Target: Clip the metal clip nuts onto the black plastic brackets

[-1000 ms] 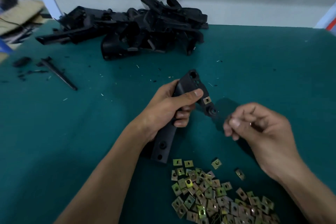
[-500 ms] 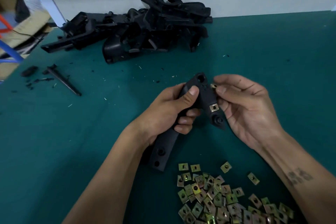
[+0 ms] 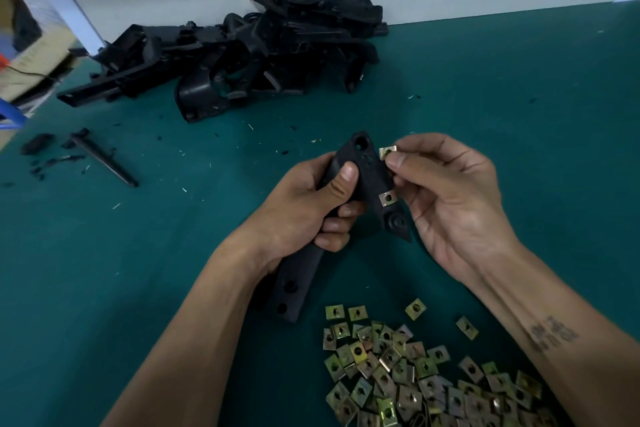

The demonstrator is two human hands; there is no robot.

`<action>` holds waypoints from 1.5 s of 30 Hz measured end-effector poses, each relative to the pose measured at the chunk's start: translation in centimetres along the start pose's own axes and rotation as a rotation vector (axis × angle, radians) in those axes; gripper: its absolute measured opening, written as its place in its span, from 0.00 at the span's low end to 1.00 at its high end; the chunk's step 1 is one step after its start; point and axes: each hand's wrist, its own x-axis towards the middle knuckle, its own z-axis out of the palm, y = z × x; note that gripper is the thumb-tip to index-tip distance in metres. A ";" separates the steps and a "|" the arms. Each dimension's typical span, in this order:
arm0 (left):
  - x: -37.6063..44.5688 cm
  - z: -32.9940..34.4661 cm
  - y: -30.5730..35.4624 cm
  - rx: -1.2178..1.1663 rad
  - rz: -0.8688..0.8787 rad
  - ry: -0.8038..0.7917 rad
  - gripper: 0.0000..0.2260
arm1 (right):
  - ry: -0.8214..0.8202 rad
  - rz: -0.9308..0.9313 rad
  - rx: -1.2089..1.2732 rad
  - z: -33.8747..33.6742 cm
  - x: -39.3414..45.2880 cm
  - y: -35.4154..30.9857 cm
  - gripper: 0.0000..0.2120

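Note:
My left hand [image 3: 311,204] grips a long black plastic bracket [image 3: 363,166] around its middle, upper end pointing away from me. One brass-coloured clip nut [image 3: 388,198] sits clipped on the bracket's right edge. My right hand [image 3: 450,198] pinches a second clip nut [image 3: 387,152] between thumb and forefinger, right at the bracket's upper right edge. A heap of several loose clip nuts [image 3: 415,374] lies on the green table [image 3: 138,288] near me, below my hands.
A pile of black plastic brackets [image 3: 249,45] lies at the back against the white wall. A thin black stick [image 3: 104,161] and plastic scraps lie at the left. A cardboard box [image 3: 24,55] stands past the table's left edge.
My right hand came in from the right with a clip nut and brought it to the bracket's upper right edge. My left hand kept its grip on the bracket.

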 end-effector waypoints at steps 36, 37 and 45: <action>0.1 0.3 -0.1 0.012 0.024 0.007 0.09 | 0.104 -0.092 -0.117 2.2 -1.8 0.8 0.08; 0.1 0.3 -0.1 0.012 0.031 0.009 0.09 | 0.081 -0.080 -0.116 2.2 -1.9 0.8 0.06; 0.0 -0.1 -0.2 0.021 0.043 0.034 0.11 | -0.241 0.045 -0.210 0.5 -1.8 -0.6 0.11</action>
